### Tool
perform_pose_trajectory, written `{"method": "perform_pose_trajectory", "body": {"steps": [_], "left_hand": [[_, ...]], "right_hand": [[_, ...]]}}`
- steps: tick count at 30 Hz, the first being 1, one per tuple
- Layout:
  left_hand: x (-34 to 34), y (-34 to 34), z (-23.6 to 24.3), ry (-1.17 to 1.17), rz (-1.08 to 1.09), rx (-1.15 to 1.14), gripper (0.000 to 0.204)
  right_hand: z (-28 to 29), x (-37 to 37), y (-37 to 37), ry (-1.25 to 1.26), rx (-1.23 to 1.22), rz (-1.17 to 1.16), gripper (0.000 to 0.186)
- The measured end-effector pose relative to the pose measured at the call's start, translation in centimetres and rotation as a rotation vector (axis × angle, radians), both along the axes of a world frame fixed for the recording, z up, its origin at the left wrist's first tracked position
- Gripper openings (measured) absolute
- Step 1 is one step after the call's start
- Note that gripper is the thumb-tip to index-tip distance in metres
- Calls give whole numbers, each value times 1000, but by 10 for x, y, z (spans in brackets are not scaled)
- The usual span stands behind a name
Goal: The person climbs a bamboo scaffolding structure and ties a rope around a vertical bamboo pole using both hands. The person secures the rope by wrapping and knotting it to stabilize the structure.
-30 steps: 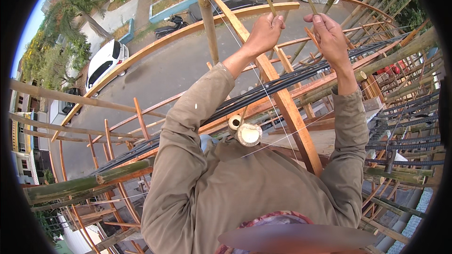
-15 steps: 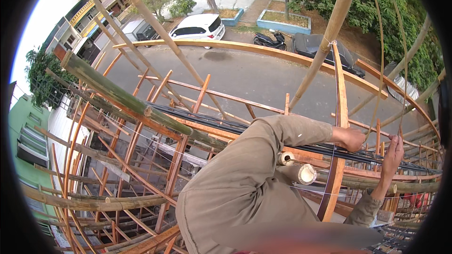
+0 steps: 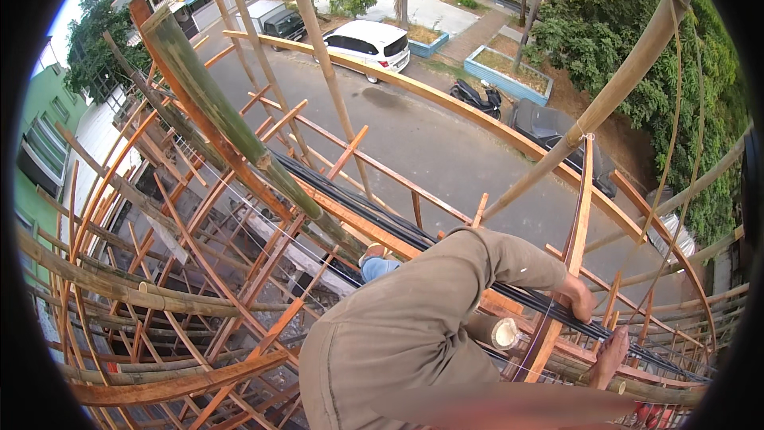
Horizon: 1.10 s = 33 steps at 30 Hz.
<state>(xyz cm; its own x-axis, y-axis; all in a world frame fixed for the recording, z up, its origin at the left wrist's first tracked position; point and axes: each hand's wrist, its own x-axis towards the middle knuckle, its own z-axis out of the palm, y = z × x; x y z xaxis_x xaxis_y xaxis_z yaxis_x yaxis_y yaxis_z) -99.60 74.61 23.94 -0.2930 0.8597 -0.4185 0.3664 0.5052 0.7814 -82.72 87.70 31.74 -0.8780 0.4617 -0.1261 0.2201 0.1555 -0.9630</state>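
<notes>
My left arm, in a brown sleeve, reaches over the wooden frame to the right. My left hand (image 3: 579, 299) is closed at the bundle of black cables (image 3: 521, 296), and one strand of a thin tan cord (image 3: 677, 87) runs down toward its fingers. Below and right of it, my right hand (image 3: 611, 352) is closed, fingers raised, where the cord's other strand comes down. The finger ends are too small to make out fully. Left of my hands, an upright timber strip (image 3: 578, 231) crosses the cables. A cut bamboo end (image 3: 506, 333) shows under my left arm.
A slanting bamboo pole (image 3: 617, 91) rises at right. A thick green bamboo (image 3: 231, 115) and many crossing timbers (image 3: 215, 267) fill the left. Blue cloth (image 3: 379, 268) shows beside my sleeve. Far below are a road (image 3: 430, 135), a white car (image 3: 366, 44) and a motorbike (image 3: 476, 98).
The view has turned, so the scaffold and street tilt. My right hand has come down along the cord, closer to the cables and to my left hand, which stays by them.
</notes>
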Motion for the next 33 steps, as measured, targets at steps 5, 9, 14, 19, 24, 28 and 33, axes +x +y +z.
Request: {"method": "perform_pose_trajectory", "body": {"steps": [5, 9, 14, 19, 24, 28, 33], "left_hand": [[10, -6, -1, -237, 104, 101, 37], [9, 4, -13, -226, 50, 142, 32], [8, 13, -23, -238, 69, 140, 27], [3, 23, -37, -173, 16, 150, 27], [9, 17, -33, 194, 38, 226, 34], [19, -31, 5, 410, 108, 356, 39], [27, -81, 40, 746, 82, 478, 33]], "right_hand": [[-35, 24, -19, 169, 559, 184, 36], [-45, 37, -42, -174, 682, 166, 30], [-52, 31, -65, -90, 498, 326, 14], [-70, 25, -69, 3, 372, 253, 8], [-74, 28, -65, 48, 273, 177, 10], [-57, 32, -61, 36, 426, 199, 13], [-28, 37, -60, 53, 330, 151, 17]]}}
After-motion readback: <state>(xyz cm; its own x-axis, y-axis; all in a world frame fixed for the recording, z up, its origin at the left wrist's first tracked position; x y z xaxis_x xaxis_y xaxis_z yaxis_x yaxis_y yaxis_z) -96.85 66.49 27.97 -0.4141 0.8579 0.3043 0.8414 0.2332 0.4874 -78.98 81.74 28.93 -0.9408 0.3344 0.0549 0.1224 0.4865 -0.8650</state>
